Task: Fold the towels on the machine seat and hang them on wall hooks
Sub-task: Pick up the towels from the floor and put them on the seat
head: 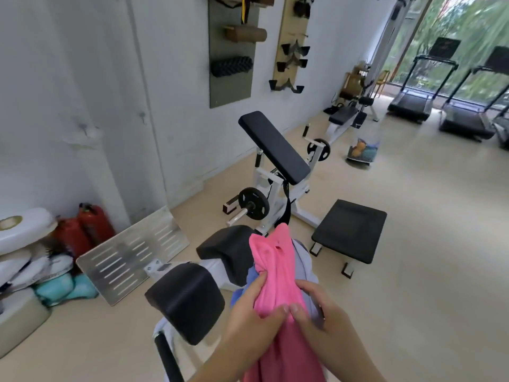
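Both hands were clenched on the pink towel: the left hand curled round its left edge with the thumb on top, and the right hand gripped its right side the same way, the two thumbs almost touching across the bunched cloth. The towel ran from the bottom of the view up between the hands, its far end crumpled into a peak. A blue towel showed just under the left fingers, and a pale grey towel lay beside the pink one on the right; what they rested on was hidden by the cloth. Just left of the hands stood a black roller pad of the white-framed machine, with a second black pad behind it. Further off were an angled black arm pad, a weight plate and a flat black seat. On the white wall at left, well apart from the towels, were two small hooks, blurred. Red fire extinguishers and a slotted metal plate leaned below them.
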`<state>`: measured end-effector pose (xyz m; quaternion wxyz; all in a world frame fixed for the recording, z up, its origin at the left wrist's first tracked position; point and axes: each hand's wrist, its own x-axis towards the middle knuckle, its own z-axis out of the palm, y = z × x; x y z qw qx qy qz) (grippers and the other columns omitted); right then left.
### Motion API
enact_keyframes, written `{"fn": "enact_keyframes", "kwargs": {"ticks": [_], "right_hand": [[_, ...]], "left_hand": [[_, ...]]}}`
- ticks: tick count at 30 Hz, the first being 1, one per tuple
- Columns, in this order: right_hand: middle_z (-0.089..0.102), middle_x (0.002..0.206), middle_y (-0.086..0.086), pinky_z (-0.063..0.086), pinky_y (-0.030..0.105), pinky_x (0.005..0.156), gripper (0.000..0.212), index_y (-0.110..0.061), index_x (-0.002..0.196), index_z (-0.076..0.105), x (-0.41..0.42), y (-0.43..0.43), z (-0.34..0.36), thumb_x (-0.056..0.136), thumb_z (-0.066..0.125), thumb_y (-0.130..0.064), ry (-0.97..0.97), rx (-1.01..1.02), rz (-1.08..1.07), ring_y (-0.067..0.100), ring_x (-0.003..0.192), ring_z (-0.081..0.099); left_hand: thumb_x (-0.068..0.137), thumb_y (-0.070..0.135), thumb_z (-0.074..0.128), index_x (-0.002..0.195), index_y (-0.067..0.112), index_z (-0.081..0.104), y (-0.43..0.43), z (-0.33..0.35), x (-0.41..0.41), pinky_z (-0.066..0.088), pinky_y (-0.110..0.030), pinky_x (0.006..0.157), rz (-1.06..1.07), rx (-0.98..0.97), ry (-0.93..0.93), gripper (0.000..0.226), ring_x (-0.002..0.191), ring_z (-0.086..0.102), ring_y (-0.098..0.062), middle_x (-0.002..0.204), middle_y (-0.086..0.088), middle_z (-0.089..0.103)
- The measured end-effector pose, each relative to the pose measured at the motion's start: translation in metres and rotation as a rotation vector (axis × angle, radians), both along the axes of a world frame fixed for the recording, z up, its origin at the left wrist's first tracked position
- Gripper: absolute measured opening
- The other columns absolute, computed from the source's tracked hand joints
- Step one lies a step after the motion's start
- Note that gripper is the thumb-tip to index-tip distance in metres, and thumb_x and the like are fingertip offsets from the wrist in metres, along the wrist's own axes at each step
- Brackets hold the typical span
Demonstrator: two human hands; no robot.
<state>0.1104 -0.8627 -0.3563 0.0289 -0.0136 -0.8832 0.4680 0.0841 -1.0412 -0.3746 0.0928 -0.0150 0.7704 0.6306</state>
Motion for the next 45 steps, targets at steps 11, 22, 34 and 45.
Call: {"fn": "enact_keyframes", "kwargs": {"ticks": [11, 22, 34, 45], "right_hand": [[0.063, 0.122, -0.022, 0.041, 0.000, 0.087, 0.039, -0.048, 0.122, 0.059, -0.207, 0.048, -0.059, 0.090, 0.074, -0.032, -0.151, -0.011, 0.292, -0.017, 0.111, 0.056], [0.054, 0.133, -0.017, 0.042, 0.019, 0.104, 0.043, -0.048, 0.133, 0.051, -0.360, -0.026, -0.109, 0.091, 0.060, -0.054, -0.220, 0.126, 0.745, -0.004, 0.123, 0.052], [0.042, 0.148, -0.014, 0.034, 0.035, 0.117, 0.049, -0.052, 0.143, 0.042, -0.440, -0.125, -0.221, 0.095, 0.047, -0.043, -0.564, 0.554, 1.045, 0.013, 0.135, 0.041], [0.046, 0.135, -0.016, 0.043, 0.028, 0.102, 0.042, -0.040, 0.125, 0.063, -0.473, -0.101, -0.231, 0.087, 0.056, -0.057, -0.421, 0.612, 0.953, 0.014, 0.123, 0.044]], "left_hand": [[0.069, 0.049, 0.080, 0.147, 0.049, 0.036, 0.048, -0.057, -0.144, 0.048, -0.028, 0.110, 0.253, -0.019, -0.101, 0.090, 0.128, 0.051, -0.002, 0.145, 0.017, 0.040], [0.079, 0.012, 0.074, 0.148, 0.036, 0.044, -0.002, -0.090, -0.228, 0.060, -0.034, 0.095, 0.613, 0.183, -0.265, 0.079, 0.109, 0.070, -0.006, 0.129, 0.008, 0.066], [0.078, 0.040, 0.058, 0.100, 0.028, 0.065, -0.086, -0.198, -0.287, 0.055, -0.035, 0.082, 0.504, -0.333, -0.632, 0.025, 0.087, 0.059, -0.012, 0.096, 0.006, 0.058], [0.091, 0.026, 0.067, 0.124, 0.031, 0.059, -0.066, -0.197, -0.306, 0.050, -0.025, 0.089, 0.876, -0.170, -0.724, 0.034, 0.095, 0.063, -0.008, 0.102, 0.019, 0.063]]}}
